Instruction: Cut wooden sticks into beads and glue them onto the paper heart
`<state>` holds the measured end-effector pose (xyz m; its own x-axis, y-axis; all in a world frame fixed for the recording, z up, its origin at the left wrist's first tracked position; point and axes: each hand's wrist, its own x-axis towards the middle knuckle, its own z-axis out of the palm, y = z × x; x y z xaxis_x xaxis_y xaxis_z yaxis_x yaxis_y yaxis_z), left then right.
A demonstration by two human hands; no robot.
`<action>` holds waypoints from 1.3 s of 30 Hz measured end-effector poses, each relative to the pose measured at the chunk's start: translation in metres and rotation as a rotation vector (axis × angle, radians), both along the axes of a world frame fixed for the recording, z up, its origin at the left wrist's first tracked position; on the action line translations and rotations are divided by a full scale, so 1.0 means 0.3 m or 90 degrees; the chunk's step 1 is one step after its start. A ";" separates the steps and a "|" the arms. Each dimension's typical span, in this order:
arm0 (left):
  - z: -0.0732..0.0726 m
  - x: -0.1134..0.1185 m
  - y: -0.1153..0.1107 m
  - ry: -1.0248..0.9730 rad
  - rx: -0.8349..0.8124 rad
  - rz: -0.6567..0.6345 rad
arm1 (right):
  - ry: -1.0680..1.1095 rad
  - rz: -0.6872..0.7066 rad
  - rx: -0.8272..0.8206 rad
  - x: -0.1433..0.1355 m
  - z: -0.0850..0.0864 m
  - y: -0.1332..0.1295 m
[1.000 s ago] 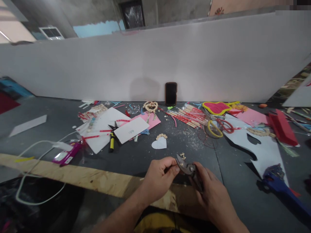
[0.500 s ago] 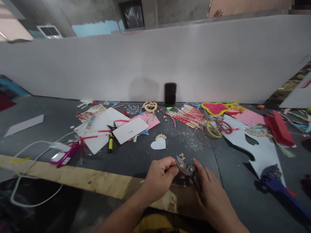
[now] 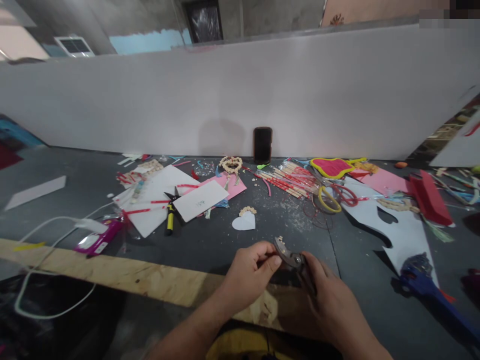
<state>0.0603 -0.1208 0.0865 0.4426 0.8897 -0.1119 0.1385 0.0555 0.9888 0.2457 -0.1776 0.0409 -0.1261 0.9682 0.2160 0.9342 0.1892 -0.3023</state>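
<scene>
My right hand [image 3: 330,295] grips a pair of pruning shears [image 3: 299,260] by the handles, its curved blade pointing up and left. Against the blade side, my left hand [image 3: 251,270] is closed with thumb and forefinger pinched together; whatever sits between them is too small to make out. Just behind the blade tip lie a few small pale pieces [image 3: 281,240]. Farther back, a white paper heart [image 3: 243,222] lies flat, with a row of small beige pieces [image 3: 248,210] along its upper right edge.
A phone [image 3: 263,145] leans on the white partition [image 3: 157,100]. Red-and-cream sticks [image 3: 288,180], yellow-handled scissors [image 3: 329,200] and a blue glue gun [image 3: 423,280] lie to the right. Yellow-black pliers [image 3: 170,217], paper [image 3: 201,200] and a purple power strip [image 3: 100,237] with white cable are left.
The shears have tilted and shifted slightly right, and my right hand has moved a little right with them. My left thumb has edged toward the blade.
</scene>
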 end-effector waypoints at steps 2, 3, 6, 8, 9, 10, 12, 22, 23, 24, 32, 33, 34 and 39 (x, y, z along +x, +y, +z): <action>-0.008 0.007 -0.004 0.044 0.059 0.040 | -0.011 -0.017 -0.017 -0.003 0.002 -0.002; -0.010 0.008 -0.005 0.064 0.082 0.055 | -0.012 -0.023 -0.023 -0.005 0.002 -0.003; -0.004 0.007 -0.005 0.101 0.118 0.057 | 0.012 -0.018 -0.037 -0.011 0.003 -0.007; 0.006 0.002 -0.002 0.097 0.117 0.029 | 0.031 -0.011 -0.030 -0.012 0.003 -0.009; 0.011 -0.001 0.000 0.089 0.116 0.014 | 0.033 -0.009 -0.023 -0.012 0.004 -0.010; 0.016 -0.003 0.002 0.079 0.113 0.000 | 0.029 -0.008 -0.016 -0.011 0.005 -0.011; 0.021 -0.007 0.006 0.046 0.093 -0.026 | 0.011 -0.014 0.002 -0.009 0.008 -0.013; -0.001 -0.001 0.008 -0.042 -0.082 -0.062 | -0.001 0.007 0.011 0.004 -0.014 -0.016; -0.001 0.003 0.007 -0.045 -0.078 -0.052 | 0.000 0.009 0.006 0.005 -0.015 -0.015; 0.001 0.007 0.005 -0.043 -0.067 -0.040 | 0.003 0.014 0.000 0.007 -0.015 -0.014; 0.012 0.019 -0.004 0.026 0.090 0.022 | 0.082 0.042 -0.054 -0.005 0.017 -0.014; 0.011 0.021 -0.004 0.031 0.096 0.024 | 0.097 0.039 -0.066 -0.007 0.020 -0.016; 0.009 0.022 -0.004 0.037 0.100 0.027 | 0.112 0.036 -0.080 -0.009 0.023 -0.018; -0.005 0.024 -0.002 0.051 0.112 0.035 | 0.192 0.024 -0.168 -0.015 0.041 -0.029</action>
<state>0.0674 -0.1213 0.0850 0.3881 0.9215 0.0149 0.2191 -0.1080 0.9697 0.2411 -0.1863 0.0530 -0.1311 0.9913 -0.0071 0.7901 0.1001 -0.6048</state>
